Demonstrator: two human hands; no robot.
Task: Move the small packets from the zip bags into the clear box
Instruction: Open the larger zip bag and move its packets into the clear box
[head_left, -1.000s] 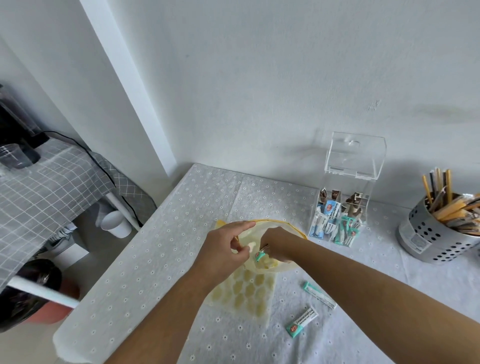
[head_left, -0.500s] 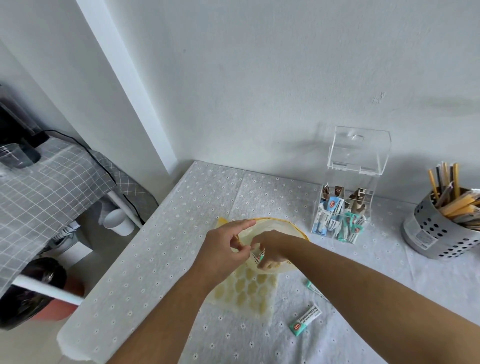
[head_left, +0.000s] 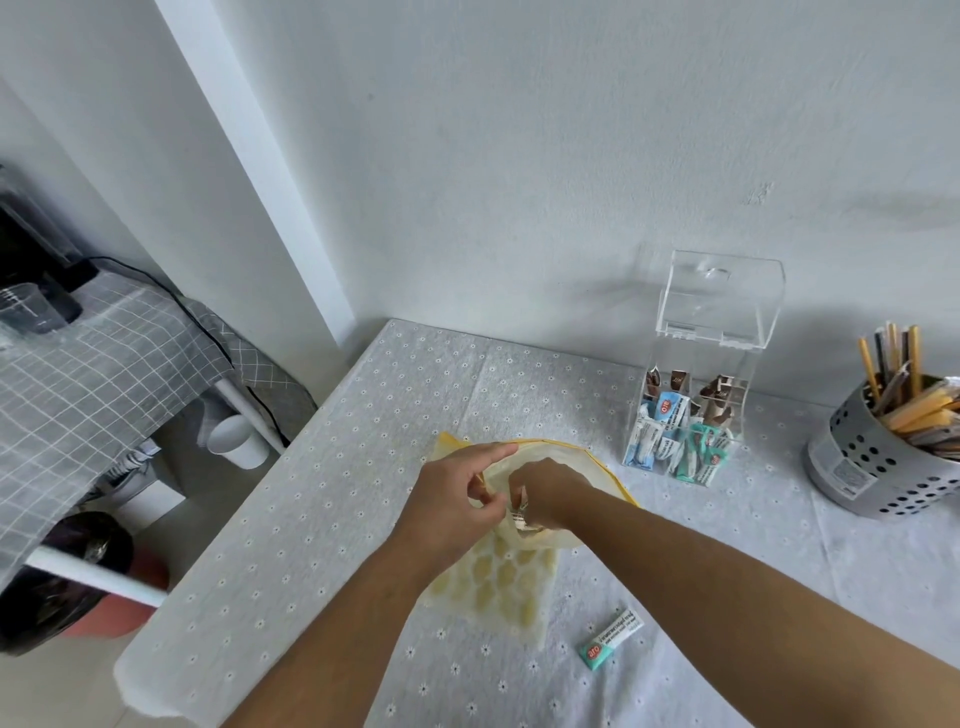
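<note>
Yellow zip bag (head_left: 493, 582) lies on the table (head_left: 322, 519); at its left the left hand (head_left: 447, 512) pinches the mouth edge open; the right hand (head_left: 545, 501) is inside the bag, fingers closed on small packets (head_left: 519, 519), mostly hidden; right of the bag, one green packet (head_left: 610, 638) on the cloth; further right, the clear box (head_left: 691, 405), lid up, holding packets.

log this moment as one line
left hand: holds zip bag open | right hand: inside bag, pinching packets | clear box: lid up
</note>
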